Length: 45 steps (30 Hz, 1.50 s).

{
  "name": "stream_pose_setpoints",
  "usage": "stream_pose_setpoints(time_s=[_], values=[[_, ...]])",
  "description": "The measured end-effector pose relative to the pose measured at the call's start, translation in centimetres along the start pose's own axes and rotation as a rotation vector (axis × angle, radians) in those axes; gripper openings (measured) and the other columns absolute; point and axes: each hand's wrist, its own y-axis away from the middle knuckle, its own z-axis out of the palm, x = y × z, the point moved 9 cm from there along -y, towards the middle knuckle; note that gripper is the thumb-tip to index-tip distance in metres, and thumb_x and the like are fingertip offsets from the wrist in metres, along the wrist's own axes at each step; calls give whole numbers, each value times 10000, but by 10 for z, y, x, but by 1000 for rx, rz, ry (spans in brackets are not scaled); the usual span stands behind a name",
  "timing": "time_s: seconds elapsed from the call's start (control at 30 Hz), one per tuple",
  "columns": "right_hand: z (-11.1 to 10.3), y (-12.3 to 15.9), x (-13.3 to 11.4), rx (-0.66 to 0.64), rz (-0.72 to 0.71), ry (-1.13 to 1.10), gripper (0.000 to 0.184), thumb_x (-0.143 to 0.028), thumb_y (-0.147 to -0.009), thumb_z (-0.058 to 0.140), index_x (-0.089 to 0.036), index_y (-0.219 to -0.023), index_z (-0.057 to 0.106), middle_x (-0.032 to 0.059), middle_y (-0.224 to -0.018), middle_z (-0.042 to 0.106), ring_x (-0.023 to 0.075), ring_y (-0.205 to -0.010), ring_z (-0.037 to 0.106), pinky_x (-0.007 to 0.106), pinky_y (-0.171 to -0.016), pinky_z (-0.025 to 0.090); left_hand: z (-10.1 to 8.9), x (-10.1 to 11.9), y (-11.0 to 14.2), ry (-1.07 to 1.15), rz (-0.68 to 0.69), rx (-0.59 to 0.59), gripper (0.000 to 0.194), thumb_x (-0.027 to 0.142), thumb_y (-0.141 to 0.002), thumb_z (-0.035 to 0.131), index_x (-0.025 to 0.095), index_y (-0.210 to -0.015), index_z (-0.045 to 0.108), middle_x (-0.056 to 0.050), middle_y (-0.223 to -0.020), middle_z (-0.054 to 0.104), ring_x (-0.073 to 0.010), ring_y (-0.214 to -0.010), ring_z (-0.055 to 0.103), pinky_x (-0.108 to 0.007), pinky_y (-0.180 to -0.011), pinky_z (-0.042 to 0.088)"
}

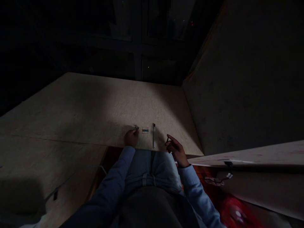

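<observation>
My left hand [131, 138] is closed near the front edge of the pale wooden table, its fingers pinching a small shiny metal piece [136, 127] whose kind I cannot make out. Just right of it lies a small clear rectangular case [145, 130] with a teal strip across it. Further right, a thin straight metal rod with a dark block at its far end [153, 136] points away from me. My right hand [176, 151] is raised by the table's front edge, with a short slim dark stick [167, 138] between its thumb and fingers.
The pale table [106, 101] stretches away to dark window panes [161, 68]. A tall panel [237, 95] borders it on the right. At lower left, a thin cable [65, 180] crosses a second surface. A dark cord [215, 181] and a red object [237, 213] are at lower right.
</observation>
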Motion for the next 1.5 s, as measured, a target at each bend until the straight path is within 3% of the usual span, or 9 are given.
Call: stream_pose_setpoints(time_s=[0.13, 0.3, 0.43, 0.63, 0.77, 1.07, 1.5], values=[[-10, -10, 12, -4, -5, 93, 598, -404, -791, 703, -189, -1340, 601, 11, -834, 700, 128, -581, 597, 298, -560, 518, 4, 0, -5, -128, 27, -20, 352, 415, -891, 532, 205, -813, 803, -124, -827, 771, -263, -825, 695, -325, -744, 500], [-13, -41, 15, -17, -52, 541, 532, -294, -826, 586, -148, -1338, 592, 41, -835, 741, 166, -695, 671, 313, -674, 554, 5, 2, -6, -230, 38, -32, 390, 407, -928, 499, 176, -897, 812, -151, -917, 765, -272, -852, 693, -336, -747, 491], [-6, -72, 14, -25, -46, 726, 513, -169, -799, 580, -170, -1310, 613, 62, -903, 775, 198, -834, 711, 308, -786, 539, 3, 3, -5, -266, 30, -24, 418, 422, -951, 481, 166, -956, 811, -163, -958, 749, -275, -854, 691, -335, -721, 481], [14, -100, 13, -90, -26, 972, 386, -209, -836, 604, -186, -1213, 681, 110, -985, 789, 268, -910, 727, 308, -779, 512, -1, -2, -5, -253, 15, 23, 382, 427, -950, 496, 196, -986, 799, -145, -1013, 749, -270, -898, 694, -330, -746, 496], [25, -103, 16, -157, -37, 1061, 324, -199, -846, 606, -184, -1152, 714, 138, -1097, 774, 283, -997, 717, 315, -838, 503, -3, -7, -5, -196, 12, 67, 382, 439, -951, 502, 196, -1076, 769, -133, -1078, 758, -269, -968, 699, -334, -820, 513], [22, -102, 25, -202, -78, 1095, 441, -178, -887, 575, -145, -1321, 653, 160, -1318, 686, 288, -1186, 652, 360, -1029, 478, -2, -17, -5, -56, 9, 76, 317, 411, -886, 581, 196, -1039, 758, -108, -1051, 775, -249, -939, 718, -333, -864, 529], [-9, -72, 33, -127, -99, 1066, 470, -188, -872, 599, -160, -1340, 645, 140, -1151, 722, 248, -1022, 684, 353, -933, 533, 1, -27, -4, 37, -15, 31, 273, 330, -883, 519, 220, -972, 752, -87, -1066, 783, -242, -979, 719, -328, -883, 539]])
